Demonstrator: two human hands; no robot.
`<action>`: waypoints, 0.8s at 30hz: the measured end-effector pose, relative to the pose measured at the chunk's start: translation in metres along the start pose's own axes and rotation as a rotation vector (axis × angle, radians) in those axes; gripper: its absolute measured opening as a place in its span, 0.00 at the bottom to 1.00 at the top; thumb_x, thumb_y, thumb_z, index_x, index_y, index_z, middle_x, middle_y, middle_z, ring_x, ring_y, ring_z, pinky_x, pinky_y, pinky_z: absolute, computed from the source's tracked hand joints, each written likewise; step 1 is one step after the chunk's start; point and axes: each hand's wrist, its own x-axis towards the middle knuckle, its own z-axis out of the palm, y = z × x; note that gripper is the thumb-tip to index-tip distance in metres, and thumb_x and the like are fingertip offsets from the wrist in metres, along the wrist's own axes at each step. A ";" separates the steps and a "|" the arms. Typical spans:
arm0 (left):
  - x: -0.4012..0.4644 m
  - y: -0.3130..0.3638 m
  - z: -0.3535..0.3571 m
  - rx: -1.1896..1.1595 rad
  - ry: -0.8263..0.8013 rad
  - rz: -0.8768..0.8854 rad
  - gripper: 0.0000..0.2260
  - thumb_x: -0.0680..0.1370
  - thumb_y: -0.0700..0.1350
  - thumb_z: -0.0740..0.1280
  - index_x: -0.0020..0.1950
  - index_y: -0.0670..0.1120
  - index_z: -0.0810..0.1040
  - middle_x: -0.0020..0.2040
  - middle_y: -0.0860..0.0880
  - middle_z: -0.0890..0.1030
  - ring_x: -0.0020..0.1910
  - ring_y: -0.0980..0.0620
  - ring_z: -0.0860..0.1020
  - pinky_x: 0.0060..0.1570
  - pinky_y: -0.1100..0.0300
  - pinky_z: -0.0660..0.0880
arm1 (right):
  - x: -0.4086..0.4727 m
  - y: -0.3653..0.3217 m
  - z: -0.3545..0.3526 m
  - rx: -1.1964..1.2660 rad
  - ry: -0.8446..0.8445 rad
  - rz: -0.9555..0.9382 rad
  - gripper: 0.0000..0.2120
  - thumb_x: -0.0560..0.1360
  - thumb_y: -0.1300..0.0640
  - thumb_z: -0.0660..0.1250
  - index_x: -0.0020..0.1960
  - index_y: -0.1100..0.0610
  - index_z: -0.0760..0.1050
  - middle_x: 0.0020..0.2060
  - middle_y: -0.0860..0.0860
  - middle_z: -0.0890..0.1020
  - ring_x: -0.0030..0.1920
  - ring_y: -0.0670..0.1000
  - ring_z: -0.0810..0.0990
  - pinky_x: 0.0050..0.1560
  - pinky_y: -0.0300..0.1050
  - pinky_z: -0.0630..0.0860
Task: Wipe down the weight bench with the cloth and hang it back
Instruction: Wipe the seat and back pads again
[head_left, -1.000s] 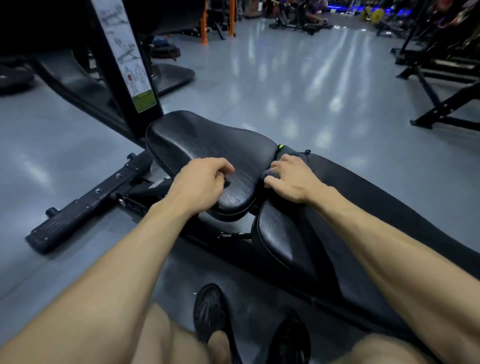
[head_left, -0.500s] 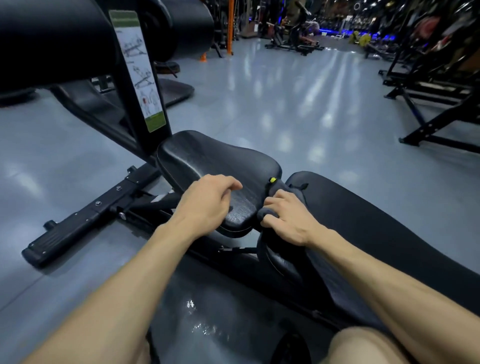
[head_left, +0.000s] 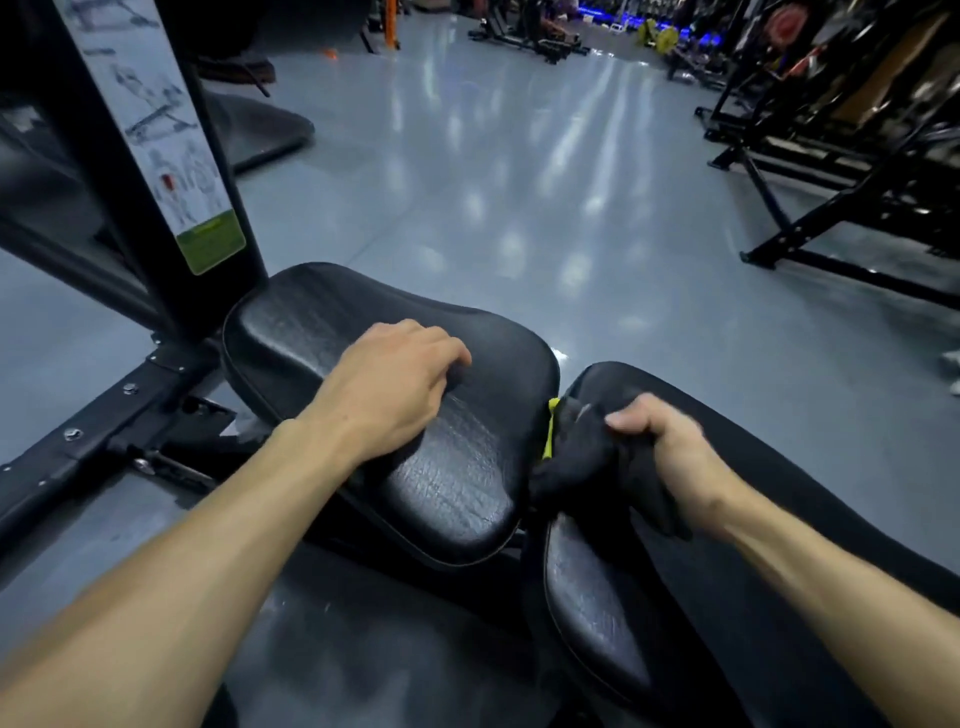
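Note:
The weight bench has a black padded seat (head_left: 322, 317) at the centre and a long black back pad (head_left: 613, 597) running to the lower right. My left hand (head_left: 389, 384) rests palm down on the seat with its fingers curled, holding nothing. A dark cloth (head_left: 582, 447) with a yellow-green tag is bunched at the gap between the two pads. My right hand (head_left: 670, 452) is closed on that cloth and presses it on the near end of the back pad.
A black upright post (head_left: 104, 156) with an instruction sticker stands at the left, with a floor rail (head_left: 78, 447) below it. Black racks and frames (head_left: 852, 171) line the right side. Glossy grey floor (head_left: 519, 182) stretches ahead. More gym machines stand far back.
My right hand has drawn the cloth back from the seat's edge toward me onto the back pad. My left hand stays on the seat. The view has moved closer to the bench.

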 end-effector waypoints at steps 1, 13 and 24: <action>-0.001 -0.003 0.001 0.013 -0.020 0.012 0.14 0.80 0.41 0.60 0.60 0.53 0.80 0.57 0.55 0.83 0.58 0.47 0.77 0.61 0.49 0.72 | 0.006 -0.012 -0.009 0.174 0.115 0.037 0.20 0.63 0.51 0.68 0.42 0.68 0.78 0.41 0.64 0.81 0.44 0.63 0.79 0.53 0.56 0.76; -0.025 -0.039 -0.016 -0.046 0.100 -0.018 0.11 0.81 0.41 0.64 0.60 0.49 0.82 0.60 0.54 0.83 0.61 0.46 0.79 0.62 0.45 0.74 | 0.141 -0.039 0.001 -0.411 0.339 -0.003 0.17 0.78 0.40 0.61 0.44 0.52 0.77 0.56 0.56 0.82 0.53 0.54 0.79 0.57 0.48 0.72; -0.072 -0.087 -0.038 -0.019 0.121 -0.138 0.13 0.82 0.44 0.65 0.64 0.52 0.82 0.68 0.55 0.79 0.70 0.50 0.73 0.69 0.48 0.70 | 0.222 -0.033 0.092 -0.964 0.121 0.003 0.24 0.81 0.40 0.53 0.59 0.55 0.78 0.64 0.61 0.78 0.53 0.57 0.73 0.51 0.49 0.65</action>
